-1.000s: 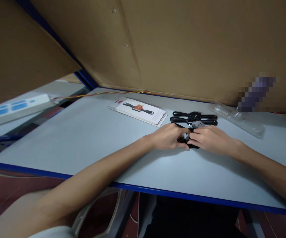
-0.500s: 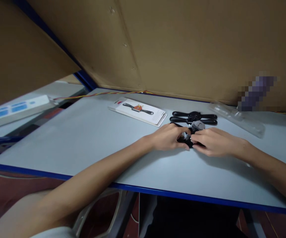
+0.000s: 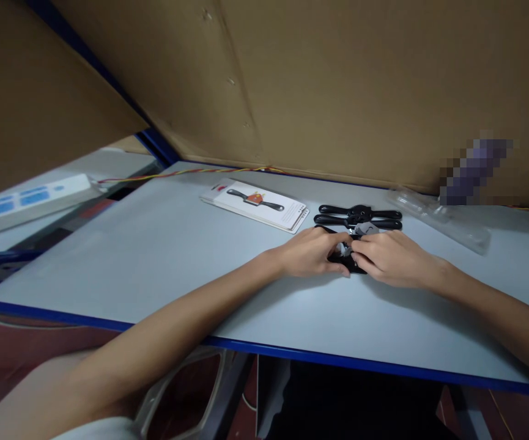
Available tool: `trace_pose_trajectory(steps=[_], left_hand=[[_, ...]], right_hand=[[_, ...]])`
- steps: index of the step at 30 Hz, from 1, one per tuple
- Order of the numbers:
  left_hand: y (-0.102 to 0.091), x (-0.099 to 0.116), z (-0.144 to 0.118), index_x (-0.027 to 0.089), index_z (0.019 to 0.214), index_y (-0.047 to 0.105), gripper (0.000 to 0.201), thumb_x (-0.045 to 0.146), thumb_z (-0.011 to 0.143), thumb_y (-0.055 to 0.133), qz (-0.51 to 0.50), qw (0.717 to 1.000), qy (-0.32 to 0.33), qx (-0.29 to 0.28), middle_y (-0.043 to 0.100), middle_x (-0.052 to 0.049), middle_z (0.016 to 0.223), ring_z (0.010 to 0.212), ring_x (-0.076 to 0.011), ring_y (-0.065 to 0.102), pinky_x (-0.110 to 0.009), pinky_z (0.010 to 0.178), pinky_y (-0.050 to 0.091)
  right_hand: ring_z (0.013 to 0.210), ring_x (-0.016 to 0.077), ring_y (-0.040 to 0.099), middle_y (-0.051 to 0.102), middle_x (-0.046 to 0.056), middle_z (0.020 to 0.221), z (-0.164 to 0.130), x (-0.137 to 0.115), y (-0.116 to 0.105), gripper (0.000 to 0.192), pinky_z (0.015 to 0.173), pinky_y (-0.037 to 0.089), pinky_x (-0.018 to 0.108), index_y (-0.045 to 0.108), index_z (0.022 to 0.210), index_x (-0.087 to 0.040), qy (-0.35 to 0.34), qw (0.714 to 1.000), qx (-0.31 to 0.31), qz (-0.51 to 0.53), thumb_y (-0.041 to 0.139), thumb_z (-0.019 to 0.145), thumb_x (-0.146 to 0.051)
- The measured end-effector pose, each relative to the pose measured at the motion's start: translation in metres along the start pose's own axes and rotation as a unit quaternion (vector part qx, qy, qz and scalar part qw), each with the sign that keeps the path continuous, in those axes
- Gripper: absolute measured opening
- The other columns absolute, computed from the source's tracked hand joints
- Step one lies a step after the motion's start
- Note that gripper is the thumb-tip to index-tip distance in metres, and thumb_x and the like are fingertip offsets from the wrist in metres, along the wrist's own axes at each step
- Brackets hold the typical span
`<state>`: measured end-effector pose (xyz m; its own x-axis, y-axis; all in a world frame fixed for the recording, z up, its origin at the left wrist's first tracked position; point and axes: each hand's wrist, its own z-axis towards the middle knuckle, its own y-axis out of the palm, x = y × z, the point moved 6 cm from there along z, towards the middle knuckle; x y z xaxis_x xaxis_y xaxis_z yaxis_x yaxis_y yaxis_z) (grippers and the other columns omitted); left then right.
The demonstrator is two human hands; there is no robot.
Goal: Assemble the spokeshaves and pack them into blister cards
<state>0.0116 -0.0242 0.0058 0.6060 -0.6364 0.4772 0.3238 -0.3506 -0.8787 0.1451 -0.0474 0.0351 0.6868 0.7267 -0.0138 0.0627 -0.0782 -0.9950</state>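
While bare grey table (image 3: 163,256) stretches wide to the left, left hand (image 3: 312,252) and right hand (image 3: 390,258) both pinch 1 small black tool (image 3: 347,261) mid-table, 2 more black tools (image 3: 358,217) just behind.

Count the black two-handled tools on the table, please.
3. Two black tools lie side by side behind the hands; a third sits between the left hand and right hand, mostly hidden.

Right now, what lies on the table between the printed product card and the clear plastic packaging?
In the head view, two black two-handled tools lie side by side between the product card and the clear plastic packaging.
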Motion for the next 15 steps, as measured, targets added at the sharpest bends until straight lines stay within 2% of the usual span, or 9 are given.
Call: trace_pose_trajectory(steps=[4,6,10,15], left_hand=[[0.000,-0.002,0.000,0.017,0.119,0.059,0.053,0.053,0.086,0.079,0.007,1.000,-0.020,0.000,0.059,0.005,0.069,0.057,-0.0146,0.050,-0.030,0.061,0.030],[0.000,-0.002,0.000,0.017,0.117,0.059,0.052,0.054,0.086,0.078,0.015,1.000,-0.020,-0.002,0.059,0.004,0.069,0.058,-0.0151,0.051,-0.030,0.061,0.030],[0.001,-0.001,0.000,0.017,0.128,0.060,0.054,0.055,0.091,0.074,0.012,1.000,0.006,-0.005,0.058,0.006,0.064,0.057,-0.0162,0.052,-0.030,0.062,0.030],[0.005,-0.002,0.001,0.018,0.120,0.066,0.048,0.057,0.092,0.074,0.014,0.999,0.032,0.003,0.058,0.003,0.064,0.058,-0.0169,0.055,-0.030,0.059,0.029]], right_hand=[[0.072,0.0172,0.061,0.078,0.008,0.100,-0.003,0.002,-0.005,0.022,0.061,0.023,0.034,0.071,0.111,-0.015,-0.011,1.000,-0.016,0.013,0.051,0.104,-0.019],[0.070,0.0171,0.060,0.078,0.009,0.099,-0.005,0.000,-0.005,0.023,0.061,0.023,0.035,0.072,0.106,-0.016,-0.036,0.999,-0.033,-0.008,0.049,0.105,-0.019],[0.071,0.0183,0.063,0.079,0.010,0.094,-0.006,-0.006,0.003,0.023,0.061,0.023,0.035,0.073,0.098,-0.015,-0.083,0.994,-0.053,-0.044,0.051,0.104,-0.020],[0.073,0.0198,0.066,0.078,0.010,0.086,0.003,-0.012,0.007,0.021,0.062,0.026,0.035,0.074,0.096,-0.014,-0.106,0.990,0.026,-0.090,0.056,0.103,-0.022]])
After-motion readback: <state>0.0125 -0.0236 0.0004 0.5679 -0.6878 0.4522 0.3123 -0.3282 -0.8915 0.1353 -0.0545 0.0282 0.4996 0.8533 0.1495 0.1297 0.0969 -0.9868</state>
